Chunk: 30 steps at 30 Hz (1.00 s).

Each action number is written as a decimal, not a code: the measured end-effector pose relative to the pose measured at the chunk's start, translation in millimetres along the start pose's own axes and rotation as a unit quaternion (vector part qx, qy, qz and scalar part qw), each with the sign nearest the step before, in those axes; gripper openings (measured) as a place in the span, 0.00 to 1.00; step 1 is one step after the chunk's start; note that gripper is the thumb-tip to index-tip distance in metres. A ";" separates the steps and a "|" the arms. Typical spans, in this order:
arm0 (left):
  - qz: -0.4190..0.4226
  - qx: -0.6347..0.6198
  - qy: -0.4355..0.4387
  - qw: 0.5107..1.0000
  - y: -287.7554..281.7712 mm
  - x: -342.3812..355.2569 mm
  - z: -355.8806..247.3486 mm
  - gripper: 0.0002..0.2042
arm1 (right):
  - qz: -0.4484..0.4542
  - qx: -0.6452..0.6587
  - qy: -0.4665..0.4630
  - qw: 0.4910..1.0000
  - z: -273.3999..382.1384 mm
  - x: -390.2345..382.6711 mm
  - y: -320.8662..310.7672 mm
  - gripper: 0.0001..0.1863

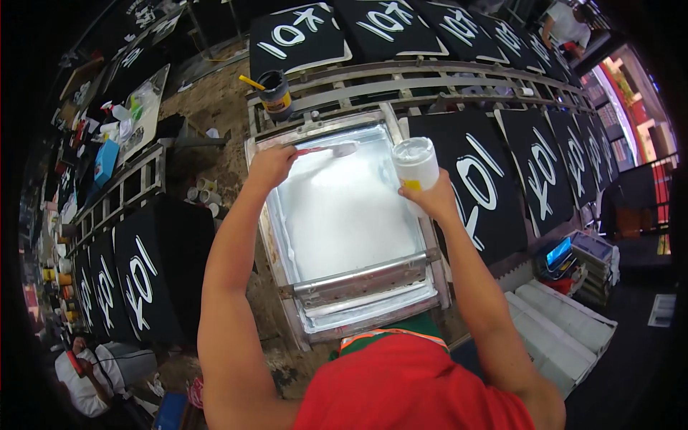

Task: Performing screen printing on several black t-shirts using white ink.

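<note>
My left hand [272, 164] grips a red-handled spatula [309, 150], its white-coated blade held over the upper part of the screen-printing frame [330, 215]. White ink or coating covers the frame's inside. My right hand [437, 197] holds a translucent white plastic tub [414, 158] with a yellow patch, just right of the frame's upper corner. A metal squeegee bar [358, 272] lies across the lower part of the frame. Above the frame stands a dark tub [276, 100] with a yellow stick.
Black printed fabric on boards fills the rows at back [304, 54], right [473, 179] and left [140, 279]. Left are bottles [115, 115] and paint cans [208, 193]; lower right, a lit phone [557, 251] and white rolls [545, 330]. Other people [97, 387] appear lower left and upper right [570, 25].
</note>
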<state>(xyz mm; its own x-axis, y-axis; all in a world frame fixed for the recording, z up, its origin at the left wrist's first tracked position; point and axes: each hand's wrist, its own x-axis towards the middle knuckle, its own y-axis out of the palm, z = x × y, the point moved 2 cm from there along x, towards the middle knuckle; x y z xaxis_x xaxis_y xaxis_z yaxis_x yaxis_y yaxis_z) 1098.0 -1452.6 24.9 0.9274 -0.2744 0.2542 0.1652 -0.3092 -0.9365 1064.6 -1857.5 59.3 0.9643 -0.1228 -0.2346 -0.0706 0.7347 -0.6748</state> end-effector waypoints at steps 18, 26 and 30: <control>0.054 -0.178 -0.153 0.971 -247.9 -53.5 -70.1 0.12 | -0.065 -0.026 -0.260 0.963 20.2 -20.9 -5.4 0.61; -0.033 0.142 0.172 0.974 -282.5 -37.7 -211.2 0.07 | -0.167 0.001 -0.518 0.839 88.8 -43.5 -27.7 0.58; -0.005 0.186 0.242 0.952 -295.7 -41.5 -250.0 0.10 | -0.235 0.016 -0.609 0.757 117.0 -51.0 -67.4 0.57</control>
<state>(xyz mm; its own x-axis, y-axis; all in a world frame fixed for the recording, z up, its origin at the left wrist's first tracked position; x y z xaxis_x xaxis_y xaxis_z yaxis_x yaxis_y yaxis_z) 926.8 -1577.4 351.7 0.6766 -0.6889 0.2599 0.3639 0.0060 -0.9314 1050.0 -1822.7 198.6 0.4021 0.3165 0.8592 0.3410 0.8191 -0.4613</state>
